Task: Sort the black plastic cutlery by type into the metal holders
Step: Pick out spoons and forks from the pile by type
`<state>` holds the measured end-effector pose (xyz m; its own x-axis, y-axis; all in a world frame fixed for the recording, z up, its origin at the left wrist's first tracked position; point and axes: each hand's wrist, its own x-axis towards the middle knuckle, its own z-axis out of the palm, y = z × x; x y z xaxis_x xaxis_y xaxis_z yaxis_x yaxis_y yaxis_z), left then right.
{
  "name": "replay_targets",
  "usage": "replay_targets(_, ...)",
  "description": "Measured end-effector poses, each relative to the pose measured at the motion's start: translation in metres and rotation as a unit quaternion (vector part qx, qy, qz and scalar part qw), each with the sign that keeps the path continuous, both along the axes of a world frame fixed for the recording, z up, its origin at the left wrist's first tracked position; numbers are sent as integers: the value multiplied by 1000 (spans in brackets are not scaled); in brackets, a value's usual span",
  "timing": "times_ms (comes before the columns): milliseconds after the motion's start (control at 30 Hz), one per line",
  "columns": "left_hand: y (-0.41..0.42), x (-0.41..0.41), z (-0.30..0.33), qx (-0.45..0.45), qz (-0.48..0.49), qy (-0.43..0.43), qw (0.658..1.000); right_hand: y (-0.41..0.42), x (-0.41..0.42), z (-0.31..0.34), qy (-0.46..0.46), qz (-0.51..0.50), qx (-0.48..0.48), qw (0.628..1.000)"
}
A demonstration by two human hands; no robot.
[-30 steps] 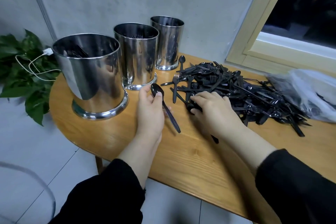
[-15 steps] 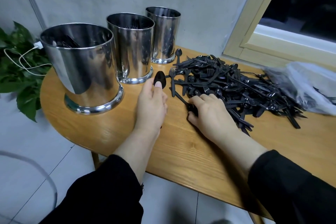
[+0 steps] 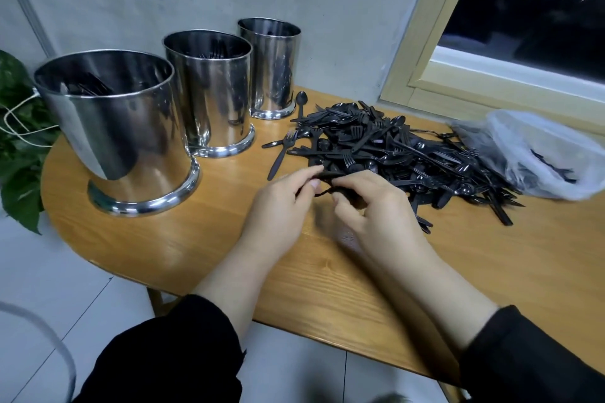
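- Since half a second ago the left hand [image 3: 281, 203] has lifted off the table [image 3: 157, 239] and met the right hand [image 3: 376, 209] at the near edge of the cutlery pile [image 3: 393, 154].
- Both pinch black cutlery pieces [image 3: 327, 180] between them; type unclear.
- Three metal holders [image 3: 209, 91] stand along the table's left and back edge.

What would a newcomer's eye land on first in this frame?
Probably the sprawling heap of black plastic cutlery on the round wooden table, right of centre. Next, three shiny metal cylinder holders lined up along the left. In front, the left hand and right hand pinch dark pieces together.
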<state>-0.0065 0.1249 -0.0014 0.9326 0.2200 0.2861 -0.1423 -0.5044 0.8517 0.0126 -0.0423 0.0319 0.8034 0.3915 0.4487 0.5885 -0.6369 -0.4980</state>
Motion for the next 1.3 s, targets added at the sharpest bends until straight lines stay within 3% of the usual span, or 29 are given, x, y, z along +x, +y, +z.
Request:
replay_targets(167,-1,1,-4,22,-34,27,999,5,2,6,119,-70,143,980)
replay_targets(267,0,0,-1,25,-46,26,998,4,5,8,133,-67,210,966)
replay_targets(367,2,3,-1,26,-22,23,999,-14,17,8,92,-113,166,975)
replay_targets(467,4,5,-3,-68,-1,4,998,-47,40,11,75,-191,97,974)
replay_targets(600,-2,11,1,-118,-12,3,993,-75,76,13,118,-261,-8,958)
replay_targets(767,-28,25,3,-248,-13,23,968,-68,102,17,158,-288,-56,943)
replay_targets(900,-36,20,-2,-208,-58,28,976,-63,117,17,186,-304,-36,934)
replay_targets(1067,-33,22,-5,-230,-39,25,972,-67,119,19,173,-281,24,944)
replay_targets(1200,-33,23,-5,-217,-34,14,975,-77,105,28,84,-266,33,960)
replay_targets(1300,-33,21,-3,-260,-24,-3,965,-87,88,41,16,-240,68,968)
